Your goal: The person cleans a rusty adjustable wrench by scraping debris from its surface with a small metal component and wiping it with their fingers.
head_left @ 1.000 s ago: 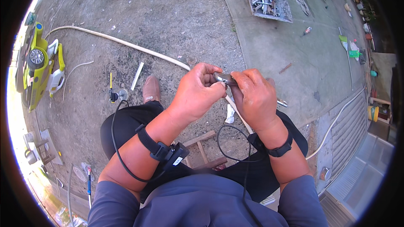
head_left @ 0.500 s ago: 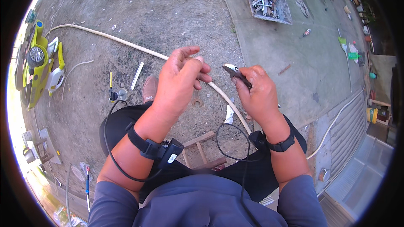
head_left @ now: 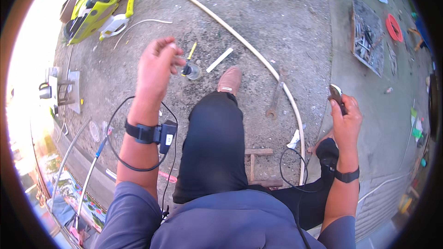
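My left hand is raised at the left, its fingers loosely bent and apart. A small pale spot shows at its thumb tip, too blurred to make out. Just beyond the fingers, on the ground, lies a dark tool with a yellow stem and a round clear base. Off to the right, my right hand is closed around a dark hand tool with a white curved edge at its tip; its exact kind is unclear. A long cream hose curves over the ground between both hands, touched by neither.
A large wrench and a white strip lie on the ground. A metal tray of tools and a red basin are at the far right. A yellow-green ride-on toy car lies far left. A wooden stool is near my legs.
My view has turned left and my hands have moved well apart. The left hand has left the hose. The right hand keeps the dark tool, and my legs have shifted.
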`<state>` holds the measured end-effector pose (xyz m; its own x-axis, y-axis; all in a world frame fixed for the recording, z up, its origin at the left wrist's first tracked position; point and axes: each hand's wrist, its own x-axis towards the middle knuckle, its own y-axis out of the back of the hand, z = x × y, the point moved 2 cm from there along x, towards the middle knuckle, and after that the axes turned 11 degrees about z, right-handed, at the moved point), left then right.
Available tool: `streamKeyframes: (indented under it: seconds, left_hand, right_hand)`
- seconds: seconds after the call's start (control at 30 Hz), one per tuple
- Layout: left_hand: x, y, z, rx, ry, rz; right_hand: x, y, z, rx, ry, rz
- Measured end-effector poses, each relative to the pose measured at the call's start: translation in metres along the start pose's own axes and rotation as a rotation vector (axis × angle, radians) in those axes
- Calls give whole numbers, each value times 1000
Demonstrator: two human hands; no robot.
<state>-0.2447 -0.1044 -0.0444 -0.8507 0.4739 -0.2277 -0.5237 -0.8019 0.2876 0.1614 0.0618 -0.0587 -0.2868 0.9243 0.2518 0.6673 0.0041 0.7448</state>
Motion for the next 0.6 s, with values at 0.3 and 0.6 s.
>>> streamKeyframes:
  seconds: [0.3,0.6]
  left_hand:
    - [-38,47,-223,372,426,118]
    - [31,19,-289,438,236,249]
  right_hand:
    - [15,-35,-18,71,-46,-162]
    - [35,-69,-32,67,-31,-267]
